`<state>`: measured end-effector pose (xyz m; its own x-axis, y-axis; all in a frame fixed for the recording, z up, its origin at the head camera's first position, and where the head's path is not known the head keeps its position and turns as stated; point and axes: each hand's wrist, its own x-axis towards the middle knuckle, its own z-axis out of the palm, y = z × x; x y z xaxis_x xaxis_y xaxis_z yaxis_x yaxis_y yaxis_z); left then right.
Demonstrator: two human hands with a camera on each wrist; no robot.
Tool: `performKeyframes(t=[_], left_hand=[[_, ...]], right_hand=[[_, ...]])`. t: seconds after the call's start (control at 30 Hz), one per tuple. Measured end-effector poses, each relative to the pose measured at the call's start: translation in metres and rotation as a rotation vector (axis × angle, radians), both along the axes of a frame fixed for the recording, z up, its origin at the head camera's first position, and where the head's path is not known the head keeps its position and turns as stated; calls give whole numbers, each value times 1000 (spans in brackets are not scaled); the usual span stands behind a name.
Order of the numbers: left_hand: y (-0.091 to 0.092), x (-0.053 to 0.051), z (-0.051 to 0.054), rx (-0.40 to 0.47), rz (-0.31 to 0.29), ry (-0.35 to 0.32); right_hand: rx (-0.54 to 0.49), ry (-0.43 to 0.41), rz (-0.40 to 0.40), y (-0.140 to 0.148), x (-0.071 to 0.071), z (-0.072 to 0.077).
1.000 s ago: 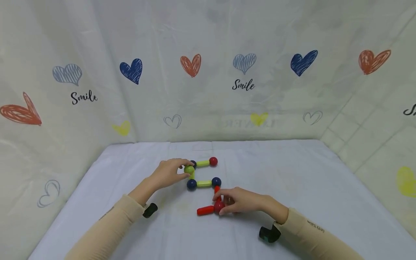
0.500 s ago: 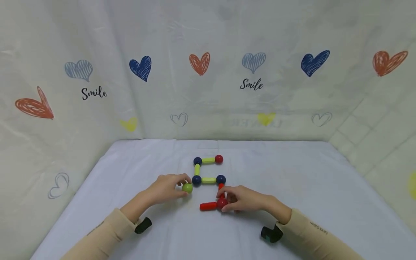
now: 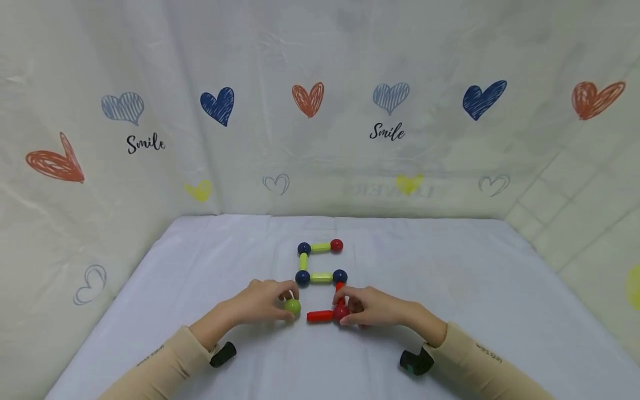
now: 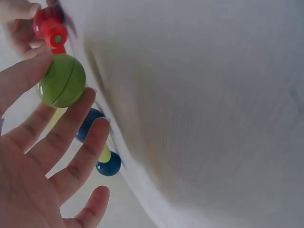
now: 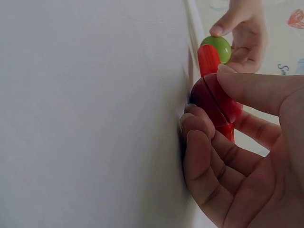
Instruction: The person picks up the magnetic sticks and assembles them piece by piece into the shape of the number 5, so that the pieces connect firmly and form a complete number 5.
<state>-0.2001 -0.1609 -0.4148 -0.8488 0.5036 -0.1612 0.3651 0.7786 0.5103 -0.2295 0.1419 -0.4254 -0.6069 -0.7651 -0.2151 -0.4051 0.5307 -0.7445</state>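
Observation:
In the head view my left hand (image 3: 261, 303) pinches a green ball (image 3: 293, 307) between thumb and fingers. A small gap parts this ball from the free end of a red rod (image 3: 319, 316). That rod joins a red ball (image 3: 341, 314), which my right hand (image 3: 377, 306) holds between thumb and fingers. A second red rod (image 3: 340, 287) runs from it up to a blue ball (image 3: 340, 276). The left wrist view shows the green ball (image 4: 61, 80) close up, with a seam round it. Curled fingers partly cover the red ball (image 5: 213, 97) in the right wrist view.
Beyond the hands, yellow-green rods (image 3: 321, 277) link more blue balls (image 3: 302, 278) and end at another red ball (image 3: 336, 245). The pieces lie flat on a white-covered table (image 3: 425, 261). A curtain (image 3: 330, 150) printed with hearts hangs behind it.
My left hand has carried the green ball from beside the upper left rod down towards the near red rod's free end. The right hand stays on the red ball. The head view has shifted slightly.

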Motion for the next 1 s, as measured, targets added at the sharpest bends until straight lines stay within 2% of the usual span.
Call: performKeyframes(t=[0.27, 0.47, 0.7, 1.0], left_hand=[[8, 2, -4, -4, -43, 5], [12, 2, -5, -20, -41, -1], [14, 0, -4, -46, -36, 36], [18, -1, -3, -59, -43, 43]], right_hand=[[-9, -25, -7, 0, 2, 0], [-16, -47, -9, 0, 1, 1], [-17, -33, -1, 1, -2, -1], [-12, -40, 4, 1, -2, 0]])
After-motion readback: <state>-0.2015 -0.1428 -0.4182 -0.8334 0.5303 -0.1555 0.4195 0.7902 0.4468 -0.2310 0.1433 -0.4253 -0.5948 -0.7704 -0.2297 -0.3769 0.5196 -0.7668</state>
